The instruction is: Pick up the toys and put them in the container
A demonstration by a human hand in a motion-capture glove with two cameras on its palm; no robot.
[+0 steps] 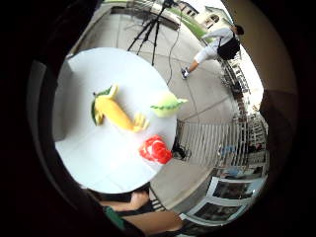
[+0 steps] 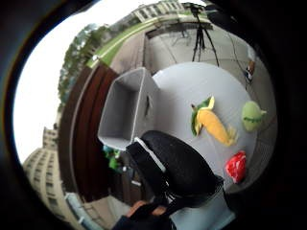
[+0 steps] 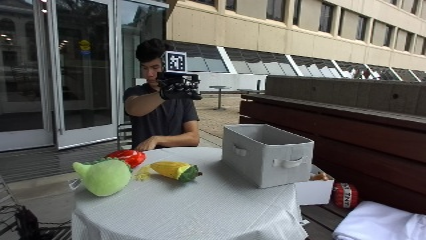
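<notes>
Presently the person sits behind the round desk [image 3: 200,210] with the gloved right hand [image 3: 177,86] raised to face height, well above the cloth and apart from every toy; it holds nothing, though whether its fingers are straight or curled I cannot tell from here. Three toys lie on the desk: a green plush [image 3: 103,176] near the edge farthest from the container, a red toy [image 3: 128,157] at the person's edge, and a yellow corn-like toy [image 3: 174,170] with green leaves towards the middle. The grey container [image 3: 266,154] stands upright at the opposite edge, open-topped, apparently with nothing in it, so the task looks not yet begun. Risks, in my judgement: the green plush and the red toy sit close to the desk's edge, and a glancing reach could push either over the side; the cloth could drag under a sliding grasp and shift the neighbouring toys; a toy released short of the container's rim could bounce off its wall. No brand, label or legible writing is visible on the toys or container.
</notes>
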